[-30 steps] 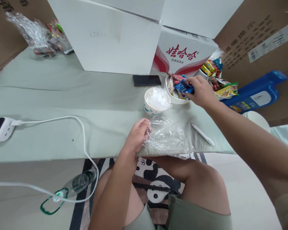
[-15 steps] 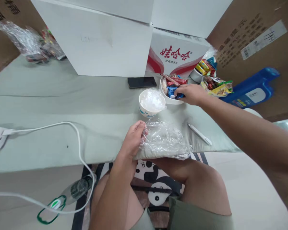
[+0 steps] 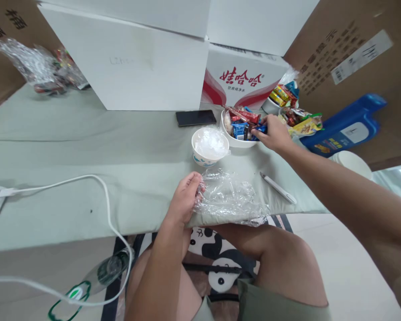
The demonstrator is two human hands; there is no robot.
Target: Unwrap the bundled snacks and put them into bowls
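Observation:
My left hand [image 3: 186, 192] is closed on the edge of a clear plastic bag [image 3: 229, 196], which lies crumpled along the table's front edge. My right hand [image 3: 274, 133] reaches to a white bowl [image 3: 235, 142] of wrapped snacks. Its thumb and fingers pinch a small blue-wrapped snack [image 3: 261, 129] at the bowl's right side. Another blue packet [image 3: 240, 131] and a red wrapped stick [image 3: 250, 117] lie in that bowl. Just left of it stands a paper cup [image 3: 205, 160] with clear plastic film [image 3: 211, 141] bunched inside.
A white utility knife [image 3: 278, 188] lies right of the bag. Behind the cup is a black phone [image 3: 195, 117]. White boxes [image 3: 127, 67] stand at the back; a blue bottle [image 3: 344, 127] and more snacks [image 3: 304, 125] are at the right. A white cable [image 3: 108, 209] crosses the left side.
My right hand has drawn slightly to the right within the bowl, with the blue-wrapped snack between its fingers. My left hand stays on the plastic bag. The view has shifted a little.

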